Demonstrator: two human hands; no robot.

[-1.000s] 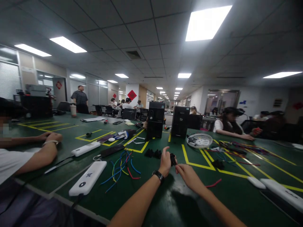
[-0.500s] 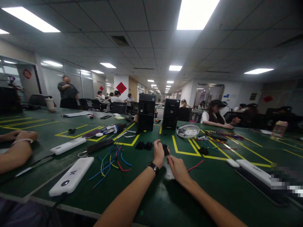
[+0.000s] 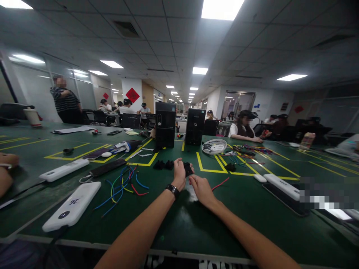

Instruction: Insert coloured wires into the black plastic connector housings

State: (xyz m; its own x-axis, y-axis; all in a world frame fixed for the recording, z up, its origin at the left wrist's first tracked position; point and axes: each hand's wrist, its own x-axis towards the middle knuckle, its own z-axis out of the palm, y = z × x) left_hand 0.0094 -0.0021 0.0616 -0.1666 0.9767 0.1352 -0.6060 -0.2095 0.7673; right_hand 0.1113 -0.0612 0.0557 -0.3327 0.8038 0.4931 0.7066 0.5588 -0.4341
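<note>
1. Cradling a small black component, the left hand has its fingers closed around it above the green table; the raised hold seems meant to keep the part steady and turned towards the other hand.
2. The right hand brings pinched thumb and forefinger to the component's lower edge, a posture suited to fine work. From where I stand, I cannot tell whether those fingertips grip the part itself or something slender.
3. Two black pieces lie just beyond the left hand, apparently set within easy reach.
4. Loose blue, red and yellow wires lie tangled to the left, perhaps spread so single strands can be picked out; one red wire lies apart, near the right hand.
5. Yellow tape marks out the tabletop, probably to assign places.
</note>
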